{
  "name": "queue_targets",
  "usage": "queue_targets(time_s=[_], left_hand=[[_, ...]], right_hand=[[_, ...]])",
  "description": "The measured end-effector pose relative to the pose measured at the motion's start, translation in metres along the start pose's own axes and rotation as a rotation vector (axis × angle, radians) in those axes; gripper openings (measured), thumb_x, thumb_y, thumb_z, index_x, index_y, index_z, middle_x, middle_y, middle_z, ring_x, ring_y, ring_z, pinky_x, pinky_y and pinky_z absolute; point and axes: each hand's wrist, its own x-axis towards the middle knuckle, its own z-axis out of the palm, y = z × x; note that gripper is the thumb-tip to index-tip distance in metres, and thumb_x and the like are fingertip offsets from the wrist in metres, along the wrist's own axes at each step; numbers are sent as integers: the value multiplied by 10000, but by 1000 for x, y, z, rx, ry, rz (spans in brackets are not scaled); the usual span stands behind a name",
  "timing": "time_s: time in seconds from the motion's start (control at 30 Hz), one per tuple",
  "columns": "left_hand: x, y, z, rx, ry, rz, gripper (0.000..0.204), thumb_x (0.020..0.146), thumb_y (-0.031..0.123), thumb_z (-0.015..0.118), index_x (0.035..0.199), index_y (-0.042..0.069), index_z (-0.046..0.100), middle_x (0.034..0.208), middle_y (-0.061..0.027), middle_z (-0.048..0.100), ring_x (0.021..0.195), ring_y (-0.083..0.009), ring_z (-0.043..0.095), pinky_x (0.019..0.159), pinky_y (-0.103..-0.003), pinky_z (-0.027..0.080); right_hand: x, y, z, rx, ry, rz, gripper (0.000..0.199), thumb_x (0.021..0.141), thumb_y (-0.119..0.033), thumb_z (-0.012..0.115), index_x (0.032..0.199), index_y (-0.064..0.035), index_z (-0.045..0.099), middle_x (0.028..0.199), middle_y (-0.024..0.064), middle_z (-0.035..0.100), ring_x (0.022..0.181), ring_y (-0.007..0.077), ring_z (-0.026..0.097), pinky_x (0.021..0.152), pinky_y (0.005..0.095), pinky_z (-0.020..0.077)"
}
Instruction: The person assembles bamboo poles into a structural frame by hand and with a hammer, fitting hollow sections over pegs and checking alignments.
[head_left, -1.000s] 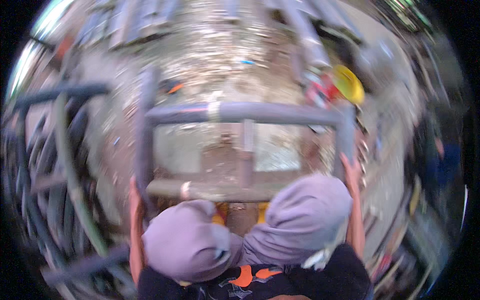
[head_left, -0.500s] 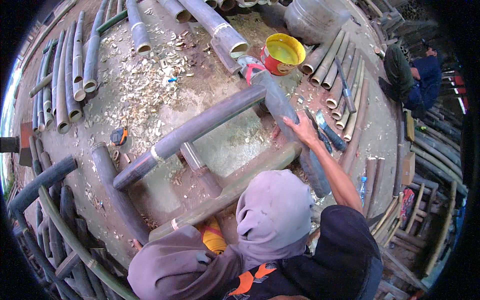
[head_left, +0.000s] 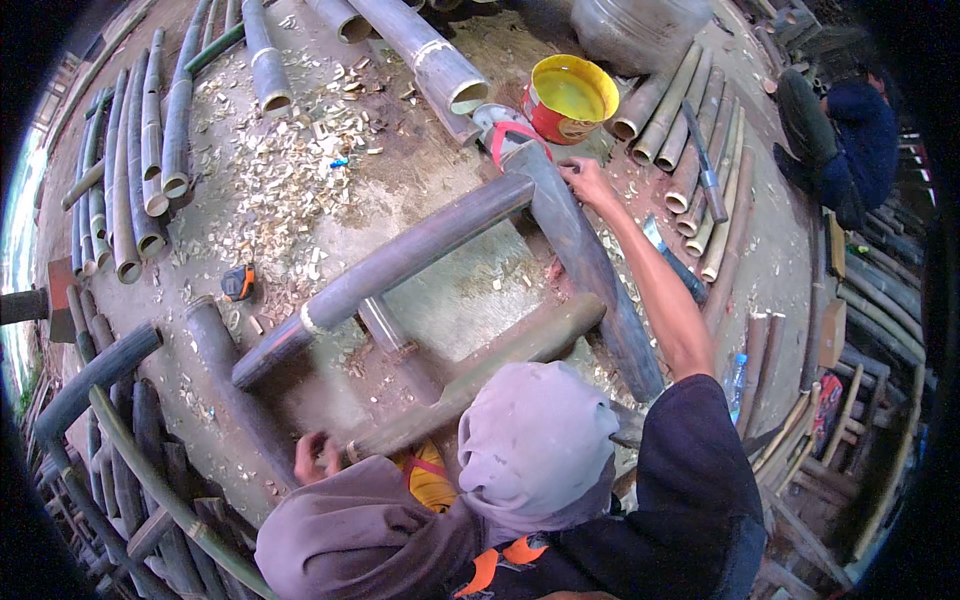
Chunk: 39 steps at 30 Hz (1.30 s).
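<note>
Bamboo pile: dark and green poles (head_left: 135, 430) lie heaped at the far left.
Tape measure: the orange-and-black tape measure (head_left: 238, 283) rests on the floor beside scattered wood chips (head_left: 300, 175).
Left post: the left post (head_left: 240, 385) slants on the near side of the tape measure, thick and dark; its stout round form should suit a full-hand hold.
Left hand: the left hand (head_left: 315, 458) is near the lower rail's left end, fingers partly curled; whether it grips anything I cannot tell.
Bamboo frame: the bamboo frame (head_left: 430, 245) lies on the floor in front of the person's knees (head_left: 540, 425); it looks stiff, bulky and fairly light for its size if hollow, with smooth skin that may slip in a loose grip.
Lower rail: the lower rail (head_left: 530, 347) is nearest the knees, a short strut (head_left: 385, 328) joining it to the upper rail; the outer posts seem surer holds than this slim strut.
Right post: the right post (head_left: 585, 255) looks sturdy, best held around its middle.
Right hand: the right hand (head_left: 590, 185) is beside that post's far end, fingers bent; contact is unclear.
Bucket: the red-and-yellow bucket (head_left: 555, 125) stands just beyond.
</note>
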Motion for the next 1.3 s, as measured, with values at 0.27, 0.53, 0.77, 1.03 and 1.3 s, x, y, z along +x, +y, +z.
queue_targets(time_s=[0.27,0.53,0.77,1.03,1.3], left_hand=[[58,120,116,-673,-419,-386,332,779,187,688,1015,-13,568,800,-89,618,697,-170,599,632,-272,481],[58,107,146,-898,-317,-535,138,710,107,637,801,33,563,647,-70,579,530,-186,571,484,-305,464],[38,133,147,-834,-404,-515,80,714,79,603,753,28,556,615,-72,579,531,-177,582,484,-305,468],[42,148,127,-847,-351,-547,137,707,87,595,781,29,494,635,-84,531,529,-210,565,493,-343,487],[54,119,147,-747,-288,-536,94,741,132,586,728,46,548,641,-82,587,527,-178,556,503,-303,447]], right_hand=[[37,13,25,-1,-109,57,268,785,-188,604,943,17,675,778,130,673,684,185,614,660,344,479],[-20,-65,-40,-444,281,-415,273,806,-182,612,992,4,537,908,169,583,836,354,593,696,436,462],[-81,-24,-71,-429,557,-322,232,795,-104,608,982,6,525,928,195,541,863,379,556,748,443,454],[-77,12,-162,-469,946,-97,216,839,-159,554,957,22,555,883,217,583,852,386,566,742,464,431],[-175,155,-226,-580,852,480,334,846,-196,561,1086,36,552,983,260,589,925,398,562,816,468,417]])
